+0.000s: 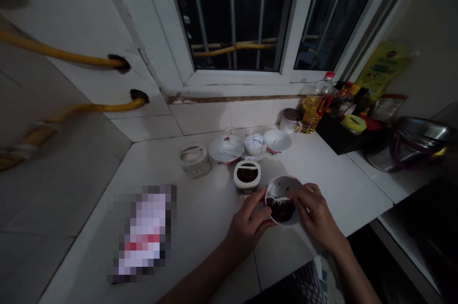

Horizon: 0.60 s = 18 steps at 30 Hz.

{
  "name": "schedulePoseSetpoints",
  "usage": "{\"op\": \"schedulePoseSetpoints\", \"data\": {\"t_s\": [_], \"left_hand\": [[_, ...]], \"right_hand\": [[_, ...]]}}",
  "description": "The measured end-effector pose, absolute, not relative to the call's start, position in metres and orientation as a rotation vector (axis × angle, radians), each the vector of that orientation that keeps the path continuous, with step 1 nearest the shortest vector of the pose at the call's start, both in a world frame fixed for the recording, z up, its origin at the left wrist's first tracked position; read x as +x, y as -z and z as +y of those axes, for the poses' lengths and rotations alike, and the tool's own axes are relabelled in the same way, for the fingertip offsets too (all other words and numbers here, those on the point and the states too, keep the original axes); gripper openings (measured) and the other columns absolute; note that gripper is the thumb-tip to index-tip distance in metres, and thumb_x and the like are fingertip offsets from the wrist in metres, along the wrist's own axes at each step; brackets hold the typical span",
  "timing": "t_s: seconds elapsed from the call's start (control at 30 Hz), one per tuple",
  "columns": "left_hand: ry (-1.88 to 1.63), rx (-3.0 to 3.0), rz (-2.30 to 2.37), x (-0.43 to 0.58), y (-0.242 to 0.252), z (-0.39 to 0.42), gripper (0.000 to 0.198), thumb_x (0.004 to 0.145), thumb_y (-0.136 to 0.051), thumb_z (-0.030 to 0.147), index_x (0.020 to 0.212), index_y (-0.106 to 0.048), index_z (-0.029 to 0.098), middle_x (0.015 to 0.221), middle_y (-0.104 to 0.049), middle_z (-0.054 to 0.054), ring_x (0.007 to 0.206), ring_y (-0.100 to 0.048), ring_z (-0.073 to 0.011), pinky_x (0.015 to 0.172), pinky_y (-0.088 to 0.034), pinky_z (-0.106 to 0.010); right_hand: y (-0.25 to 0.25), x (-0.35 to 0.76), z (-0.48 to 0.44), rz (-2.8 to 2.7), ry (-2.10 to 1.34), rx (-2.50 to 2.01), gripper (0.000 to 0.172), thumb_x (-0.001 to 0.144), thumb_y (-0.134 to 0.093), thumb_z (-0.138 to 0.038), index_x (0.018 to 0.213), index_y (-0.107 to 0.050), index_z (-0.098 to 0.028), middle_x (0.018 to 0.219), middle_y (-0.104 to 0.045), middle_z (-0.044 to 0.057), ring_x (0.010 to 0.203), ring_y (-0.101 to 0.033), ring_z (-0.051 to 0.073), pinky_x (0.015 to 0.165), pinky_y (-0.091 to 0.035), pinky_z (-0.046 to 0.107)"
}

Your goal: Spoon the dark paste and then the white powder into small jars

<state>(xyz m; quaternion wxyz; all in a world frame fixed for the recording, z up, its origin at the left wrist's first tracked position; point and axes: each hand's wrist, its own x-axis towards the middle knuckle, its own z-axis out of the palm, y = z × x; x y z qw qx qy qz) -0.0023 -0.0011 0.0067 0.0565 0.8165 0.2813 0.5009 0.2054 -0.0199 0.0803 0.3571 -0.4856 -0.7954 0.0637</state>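
Watching this feed from afar, my worry sits right at the small bowl [282,201]: it is tilted toward the camera with a dark, loose heap in its lower half, and I judge that a little more tilt, or a slip of the thumbs on the smooth rim, would send the contents onto the white counter [200,208] or off its near edge. The left hand [246,227] is wrapped around the bowl's left side, fingers curled close and thumb on the rim. The right hand [315,213] closes on the opposite side, fingertips bent over the rim. So both hands are closed on the bowl, which is carried just above the counter's front edge. A pale strip lies across the inside of the bowl. I cannot tell whether it is a spoon or whether the right fingers pinch it. Just beyond the bowl stands a small white pot [246,176] with dark contents of its own, near enough that a careless knuckle could knock it. Further back, a lidded white tub [195,160], two shallow dishes [226,149] and a wrapped jar [255,144] line the wall under the window [232,13]. An oil bottle [315,106] and a metal pot [411,144] stand off to the right, well apart. The light is dim, which I think makes a spill easy to miss.
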Motion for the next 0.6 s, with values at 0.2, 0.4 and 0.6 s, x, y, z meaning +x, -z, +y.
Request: {"op": "schedulePoseSetpoints", "data": {"t_s": [0.2,0.4,0.6], "left_hand": [[-1.496,2.51,0.857,-0.004,-0.006,-0.002,0.02,0.09,-0.059,0.031,0.103,-0.057,0.016,0.128,-0.052,-0.018,0.117,-0.056,-0.0277,0.09,-0.056,-0.041],[-1.505,2.536,0.852,-0.004,-0.009,-0.003,0.018,0.091,-0.058,0.03,0.102,-0.058,0.015,0.127,-0.053,-0.018,0.117,-0.056,-0.0276,0.091,-0.056,-0.039],[-1.483,2.52,0.888,-0.004,-0.008,-0.002,0.02,0.091,-0.057,0.031,0.105,-0.058,0.016,0.127,-0.054,-0.018,0.115,-0.059,-0.0266,0.09,-0.056,-0.037]], "right_hand": [[-0.086,0.218,-0.028,-1.941,-0.121,-1.384,0.017,0.09,-0.049,-0.016,0.095,-0.064,-0.022,0.072,-0.068,0.003,0.069,-0.059,0.019,0.075,-0.042,0.038],[-0.077,0.204,-0.032,-1.872,-0.319,-1.449,0.019,0.09,-0.048,-0.021,0.088,-0.067,-0.023,0.071,-0.069,0.003,0.073,-0.059,0.021,0.075,-0.043,0.038],[-0.071,0.197,-0.032,-1.444,-0.49,-1.546,0.02,0.085,-0.056,-0.037,0.08,-0.07,-0.024,0.066,-0.07,0.004,0.081,-0.059,0.026,0.073,-0.045,0.036]]}}
